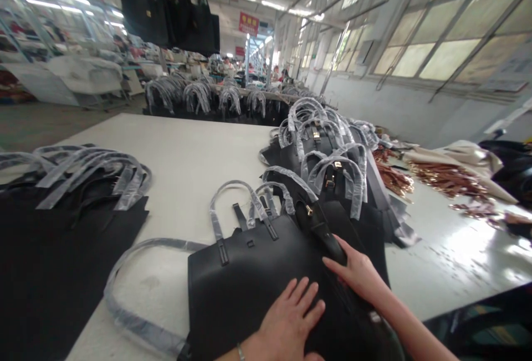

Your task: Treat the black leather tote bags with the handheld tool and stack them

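A black handbag lies flat on the white table in front of me, its handles wrapped in clear plastic. My left hand rests on its front, palm down with fingers spread. To the right, my right hand has its thumb and fingers closed around a black leather strap with gold-coloured hardware near its far end. Parts of the strap under the fingers are hidden. A long plastic-wrapped strap loops out on the left side of the bag.
Beyond my right hand is a pile of black bags with wrapped handles. More black bags lie at left. Brown straps with gold-coloured ends cover the table's right side. Black bags hang overhead; a rack of bags stands behind.
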### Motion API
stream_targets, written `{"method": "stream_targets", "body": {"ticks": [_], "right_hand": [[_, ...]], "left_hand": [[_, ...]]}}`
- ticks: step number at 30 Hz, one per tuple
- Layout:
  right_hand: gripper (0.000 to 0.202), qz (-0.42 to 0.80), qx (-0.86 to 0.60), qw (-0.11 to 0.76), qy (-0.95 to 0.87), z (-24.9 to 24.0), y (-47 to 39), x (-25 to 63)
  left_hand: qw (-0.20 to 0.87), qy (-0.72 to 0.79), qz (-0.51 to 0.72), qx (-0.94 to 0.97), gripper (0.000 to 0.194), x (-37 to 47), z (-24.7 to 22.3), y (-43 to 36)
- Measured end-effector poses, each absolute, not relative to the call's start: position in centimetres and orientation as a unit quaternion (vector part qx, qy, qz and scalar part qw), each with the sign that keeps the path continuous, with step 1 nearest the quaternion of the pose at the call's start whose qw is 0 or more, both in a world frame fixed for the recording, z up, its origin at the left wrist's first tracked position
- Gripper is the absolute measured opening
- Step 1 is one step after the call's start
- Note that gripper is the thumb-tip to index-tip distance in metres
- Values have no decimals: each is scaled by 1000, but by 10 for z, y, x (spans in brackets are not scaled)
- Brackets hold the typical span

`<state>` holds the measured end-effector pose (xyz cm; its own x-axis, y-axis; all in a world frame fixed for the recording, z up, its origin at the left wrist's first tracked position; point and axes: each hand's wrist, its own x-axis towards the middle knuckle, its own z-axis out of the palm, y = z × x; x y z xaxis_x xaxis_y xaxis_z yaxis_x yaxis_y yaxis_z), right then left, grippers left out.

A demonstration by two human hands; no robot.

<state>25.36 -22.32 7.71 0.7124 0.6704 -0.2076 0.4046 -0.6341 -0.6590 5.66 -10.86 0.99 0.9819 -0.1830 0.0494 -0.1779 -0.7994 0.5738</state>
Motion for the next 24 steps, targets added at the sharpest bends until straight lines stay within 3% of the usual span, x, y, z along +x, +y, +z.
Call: {"method": "stream_targets", "body": {"ticks": [9,12,14,18,24], "right_hand": [[64,373,-815,288,-337,98,-237,223],[60,413,-795,278,-346,100,-222,220],[56,438,-782,270,-352,99,-213,222],[46,477,-770,243,-347,98,-194,230],[32,488,-769,221,-349,102,-171,235]], "left_hand": [[120,-157,149,969,34,58,-49,-170],[130,-183,145,964,28,55,-50,-177],[180,-138,118,967,36,50,-38,-163],[248,30,79,965,73,36,-8,-123],[282,23,45,958,73,33,-2,-113]]}}
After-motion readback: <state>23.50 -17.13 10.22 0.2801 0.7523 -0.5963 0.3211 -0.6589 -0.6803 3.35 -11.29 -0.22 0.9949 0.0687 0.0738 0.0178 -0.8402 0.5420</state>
